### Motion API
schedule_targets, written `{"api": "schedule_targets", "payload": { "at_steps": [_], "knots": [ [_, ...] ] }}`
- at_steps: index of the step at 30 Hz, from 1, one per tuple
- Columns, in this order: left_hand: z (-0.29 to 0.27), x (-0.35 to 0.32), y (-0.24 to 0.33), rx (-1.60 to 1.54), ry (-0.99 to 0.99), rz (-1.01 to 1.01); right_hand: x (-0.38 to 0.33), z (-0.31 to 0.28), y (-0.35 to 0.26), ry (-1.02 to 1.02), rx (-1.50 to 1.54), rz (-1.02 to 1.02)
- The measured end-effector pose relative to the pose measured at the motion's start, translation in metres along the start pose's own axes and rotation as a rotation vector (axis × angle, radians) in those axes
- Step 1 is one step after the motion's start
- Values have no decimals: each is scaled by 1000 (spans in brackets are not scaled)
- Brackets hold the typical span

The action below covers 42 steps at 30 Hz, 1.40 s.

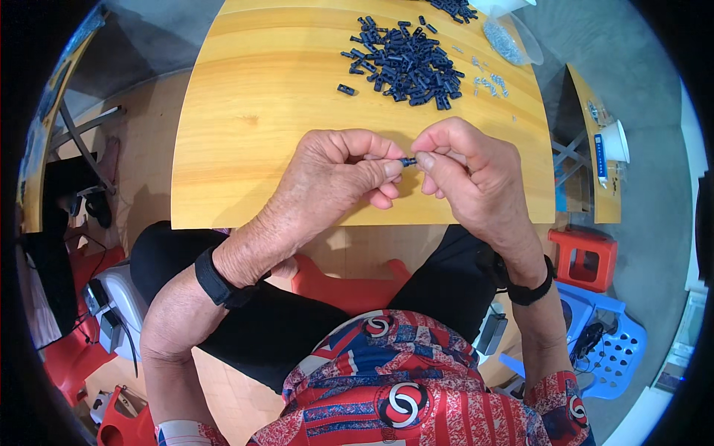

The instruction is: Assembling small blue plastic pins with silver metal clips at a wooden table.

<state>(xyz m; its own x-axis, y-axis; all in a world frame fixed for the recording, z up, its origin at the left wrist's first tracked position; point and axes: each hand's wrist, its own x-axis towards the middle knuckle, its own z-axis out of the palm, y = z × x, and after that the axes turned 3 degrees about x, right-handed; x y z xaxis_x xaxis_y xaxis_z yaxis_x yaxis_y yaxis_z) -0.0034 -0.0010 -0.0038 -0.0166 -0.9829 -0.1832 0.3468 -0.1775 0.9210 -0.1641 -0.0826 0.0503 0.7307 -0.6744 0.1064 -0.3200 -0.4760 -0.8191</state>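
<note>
Over the near part of the wooden table, my two hands meet at a small black plastic piece (407,161). My left hand (338,167) pinches it between thumb and forefinger, the other fingers curled below. At its right end, the thumb and forefinger of my right hand (472,167) are pressed together; whether they hold a separate small part is hidden by the fingertips. Beyond the hands lies a heap of small black plastic pieces (416,67), with one loose black piece (346,89) to its left.
Small silver metal parts (492,83) lie scattered right of the heap. At the far right edge, a clear tub (513,41) holds more metal parts. Another black pile (454,9) sits at the far edge. A red stool (584,259) and blue plastic stool (613,346) stand to the right.
</note>
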Motion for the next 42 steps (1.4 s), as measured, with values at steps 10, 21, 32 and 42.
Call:
{"api": "schedule_targets", "payload": {
  "at_steps": [10, 21, 32, 42],
  "knots": [
    [2, 0, 1, 63, 30, 3, -1, 2, 2, 47, -19, -5],
    [4, 0, 0, 69, 44, 0, -1, 5, 5, 17, -88, -47],
    [4, 3, 0, 35, 78, -17, 5, 8, 0, -39, -52, 55],
    [6, 4, 2, 63, 132, -19, 8, 8, 2, -45, 50, 130]
  ]
}}
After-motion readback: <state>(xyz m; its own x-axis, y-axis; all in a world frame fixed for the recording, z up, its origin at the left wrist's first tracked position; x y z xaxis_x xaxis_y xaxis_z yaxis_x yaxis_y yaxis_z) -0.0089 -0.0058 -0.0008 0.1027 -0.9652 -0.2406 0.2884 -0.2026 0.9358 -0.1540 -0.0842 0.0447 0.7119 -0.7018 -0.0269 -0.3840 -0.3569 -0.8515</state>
